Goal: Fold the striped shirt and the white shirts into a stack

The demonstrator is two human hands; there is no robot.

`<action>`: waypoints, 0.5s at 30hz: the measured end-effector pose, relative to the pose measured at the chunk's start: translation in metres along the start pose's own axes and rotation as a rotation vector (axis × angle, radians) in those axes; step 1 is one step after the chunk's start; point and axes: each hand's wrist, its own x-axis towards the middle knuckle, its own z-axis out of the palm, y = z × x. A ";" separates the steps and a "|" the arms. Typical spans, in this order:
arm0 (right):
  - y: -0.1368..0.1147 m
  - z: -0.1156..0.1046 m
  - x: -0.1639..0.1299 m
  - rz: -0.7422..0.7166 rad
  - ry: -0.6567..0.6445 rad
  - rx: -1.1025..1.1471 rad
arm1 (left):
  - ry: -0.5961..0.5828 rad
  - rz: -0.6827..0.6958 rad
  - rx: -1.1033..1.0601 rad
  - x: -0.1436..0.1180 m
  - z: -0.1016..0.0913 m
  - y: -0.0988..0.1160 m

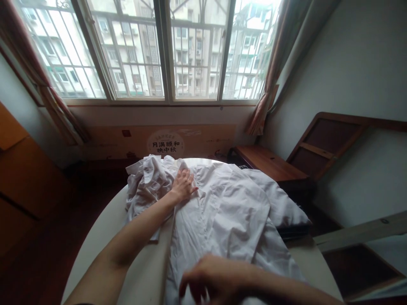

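A white shirt (222, 212) lies spread on a round pale table (104, 228). Its far left part is bunched in a crumpled heap (146, 182). My left hand (183, 184) reaches far across and rests flat on the shirt near its collar end, fingers spread. My right hand (206, 281) is close to me at the shirt's near edge, with its fingers curled down onto the cloth. Whether it pinches the fabric I cannot tell.
A large barred window (165, 46) with curtains fills the far wall. Below it stands a cardboard panel (165, 142) with printed characters. A wooden side table (270, 163) and a leaning wooden frame (330, 140) are at the right. A wooden cabinet (28, 178) is at the left.
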 end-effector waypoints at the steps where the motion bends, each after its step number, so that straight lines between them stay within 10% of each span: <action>1: 0.013 -0.031 0.010 0.108 0.157 -0.038 | 0.007 -0.021 0.018 0.002 0.001 -0.002; 4: 0.069 -0.115 0.040 0.542 0.658 -0.288 | -0.087 -0.100 0.037 0.003 0.008 -0.002; 7: 0.123 -0.171 0.063 0.811 0.763 -0.434 | -0.158 -0.133 0.021 -0.002 0.016 0.003; 15: 0.170 -0.198 0.071 0.956 0.722 -0.534 | -0.190 -0.101 -0.020 -0.005 0.018 0.005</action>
